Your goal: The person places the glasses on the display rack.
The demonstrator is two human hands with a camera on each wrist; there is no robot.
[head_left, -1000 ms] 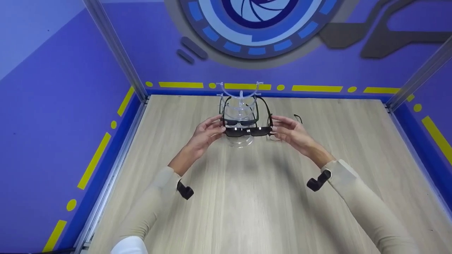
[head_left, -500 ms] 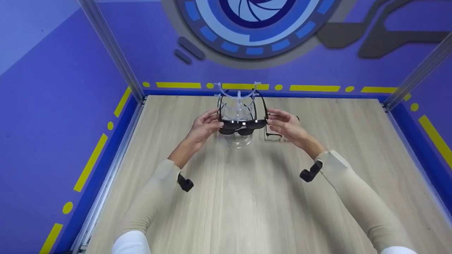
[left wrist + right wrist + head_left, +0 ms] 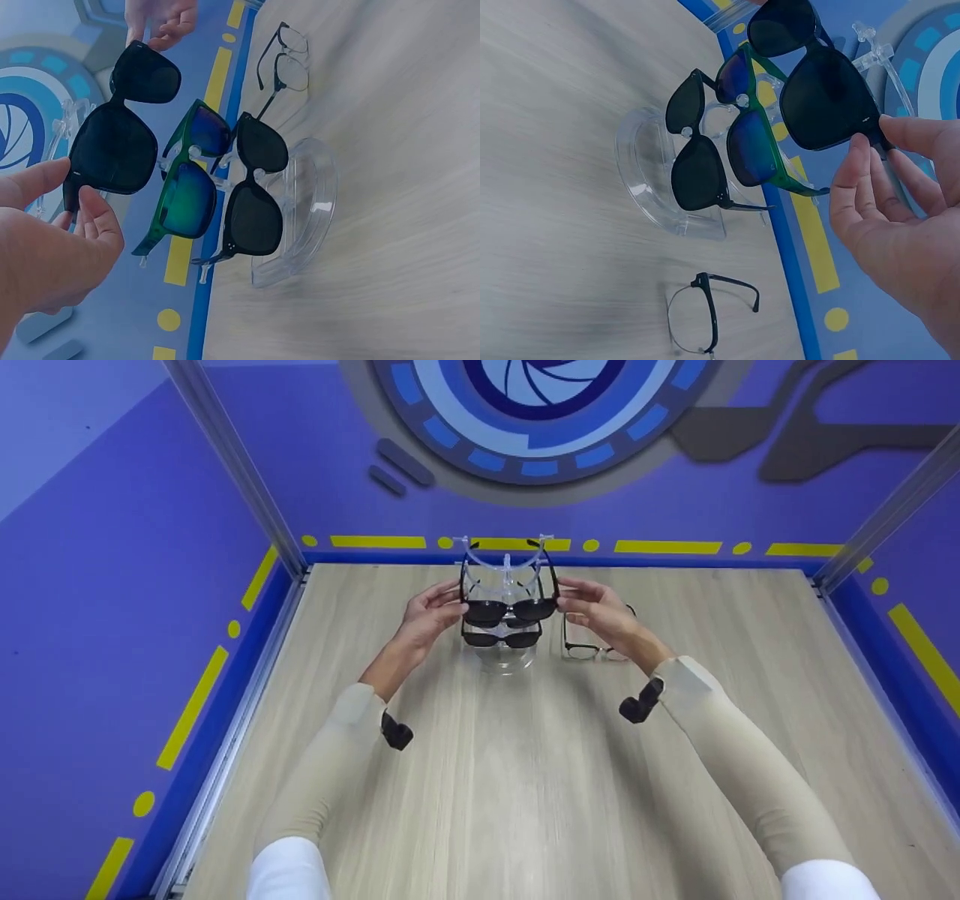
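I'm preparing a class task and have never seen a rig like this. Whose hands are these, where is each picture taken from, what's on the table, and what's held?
No machine here: a person's bare left hand and right hand do the work. The wide picture is taken from the head, looking forward and down; the two close ones are taken from the wrists, each looking at its own hand. On the wood-grain table is a clear display stand bearing green-framed sunglasses with mirrored lenses and, below them, black sunglasses. Clear-lensed eyeglasses lie on the table to the stand's right. Both hands hold a third pair, large dark sunglasses, one hand at each side, near the stand's upper part. Whether it touches the stand is unclear.
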